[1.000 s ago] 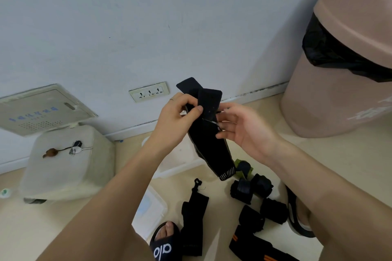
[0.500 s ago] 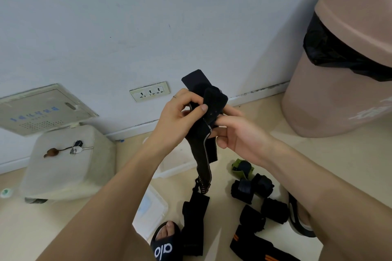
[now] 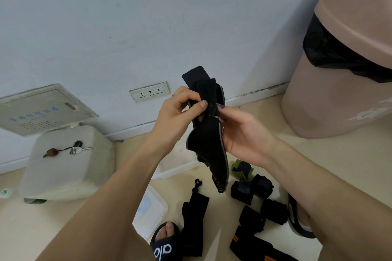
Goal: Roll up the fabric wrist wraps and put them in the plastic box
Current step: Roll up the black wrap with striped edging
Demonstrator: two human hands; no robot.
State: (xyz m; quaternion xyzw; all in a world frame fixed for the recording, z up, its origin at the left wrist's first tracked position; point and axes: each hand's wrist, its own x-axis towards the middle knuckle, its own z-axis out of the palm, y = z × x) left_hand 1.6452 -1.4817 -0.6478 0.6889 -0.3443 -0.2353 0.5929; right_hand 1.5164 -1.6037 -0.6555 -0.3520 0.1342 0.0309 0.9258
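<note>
while held up before wall, black wrist wrap (image 3: 209,137) pinched by left hand (image 3: 178,116), right hand (image 3: 244,133) gripping its edge; rolled wraps (image 3: 252,188) on floor, plastic box (image 3: 176,169) below hands.

We hold a wrist wrap (image 3: 209,133) in the air between our hands, the left hand (image 3: 180,116) on its left, the right hand (image 3: 244,133) on its right, before the wall (image 3: 148,17). A wall socket (image 3: 149,92) sits behind the left hand. Below, on the floor (image 3: 318,154), rolled wraps (image 3: 252,188) cluster to the right, an unrolled wrap (image 3: 194,216) lies to their left, and the plastic box (image 3: 176,167) stands behind it, partly hidden by our left forearm. A bin (image 3: 339,80) stands far right; keys (image 3: 76,149) rest on a stool (image 3: 67,163) at left.
</note>
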